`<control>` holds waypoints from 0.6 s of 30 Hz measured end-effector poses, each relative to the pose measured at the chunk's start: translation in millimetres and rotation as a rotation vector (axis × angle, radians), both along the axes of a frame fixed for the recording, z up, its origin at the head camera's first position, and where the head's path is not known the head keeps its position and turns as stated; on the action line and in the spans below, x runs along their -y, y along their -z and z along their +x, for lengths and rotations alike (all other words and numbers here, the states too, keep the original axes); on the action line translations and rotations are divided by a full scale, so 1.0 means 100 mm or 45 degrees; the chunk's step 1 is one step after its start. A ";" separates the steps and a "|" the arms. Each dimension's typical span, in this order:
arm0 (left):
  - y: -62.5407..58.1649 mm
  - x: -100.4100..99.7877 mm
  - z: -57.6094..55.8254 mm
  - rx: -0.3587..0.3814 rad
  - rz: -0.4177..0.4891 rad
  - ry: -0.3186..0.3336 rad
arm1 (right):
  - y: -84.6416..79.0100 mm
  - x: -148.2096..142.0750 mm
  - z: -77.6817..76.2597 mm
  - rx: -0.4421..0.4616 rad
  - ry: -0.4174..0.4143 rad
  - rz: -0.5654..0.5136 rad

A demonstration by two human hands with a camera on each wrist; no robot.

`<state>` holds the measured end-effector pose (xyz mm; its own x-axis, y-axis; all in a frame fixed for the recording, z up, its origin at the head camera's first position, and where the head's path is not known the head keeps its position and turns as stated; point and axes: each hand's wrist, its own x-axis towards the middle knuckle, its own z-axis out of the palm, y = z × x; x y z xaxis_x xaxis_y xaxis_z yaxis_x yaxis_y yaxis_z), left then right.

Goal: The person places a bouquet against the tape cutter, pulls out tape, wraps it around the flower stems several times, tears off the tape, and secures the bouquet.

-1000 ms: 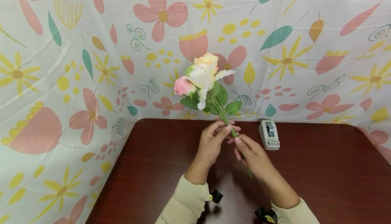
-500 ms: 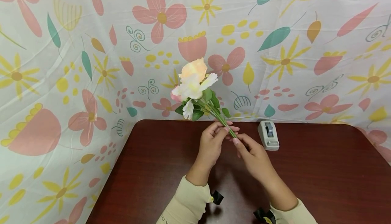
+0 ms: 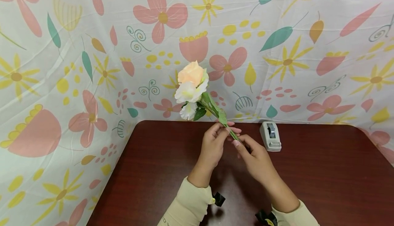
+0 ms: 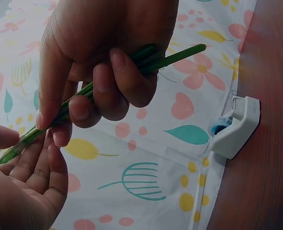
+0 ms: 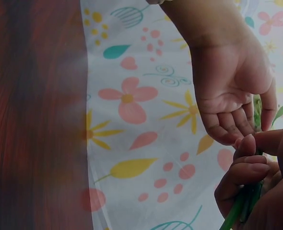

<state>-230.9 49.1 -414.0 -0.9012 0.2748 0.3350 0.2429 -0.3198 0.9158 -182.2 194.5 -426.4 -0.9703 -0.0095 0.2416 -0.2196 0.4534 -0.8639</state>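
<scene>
A small bunch of flowers slants above the table in the head view, topped by a peach rose (image 3: pixel 191 73) with a white flower (image 3: pixel 188 91) just below it. Green stems (image 3: pixel 233 134) run from the blooms down to the right. My left hand (image 3: pixel 212 145) pinches them between thumb and fingers at mid-length. Lower down, my right hand (image 3: pixel 257 157) grips the same stems near their ends. In the left wrist view its fingers curl round the green stems (image 4: pixel 182 56), one end sticking out. The right wrist view shows green stem ends (image 5: pixel 235 213) below the right hand.
A white tape dispenser (image 3: pixel 271 137) stands near the back edge of the dark red-brown table (image 3: pixel 323 164), right of the hands. Flower-patterned cloth (image 3: pixel 123 72) hangs behind the table and along its left side.
The flower bunch has turned in the hands. Its blooms have swung left and slightly down, and the pink bud seen earlier is now hidden. Both hands stay in nearly the same place.
</scene>
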 end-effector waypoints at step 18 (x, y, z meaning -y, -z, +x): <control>0.01 0.03 -0.01 -0.029 -0.081 0.031 | 0.02 0.02 0.01 0.077 -0.089 -0.085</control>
<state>-232.1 46.4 -415.0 -0.8864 0.3182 0.3361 0.2564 -0.2671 0.9289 -181.4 192.4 -428.3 -0.9807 -0.0639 0.1847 -0.1951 0.3796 -0.9043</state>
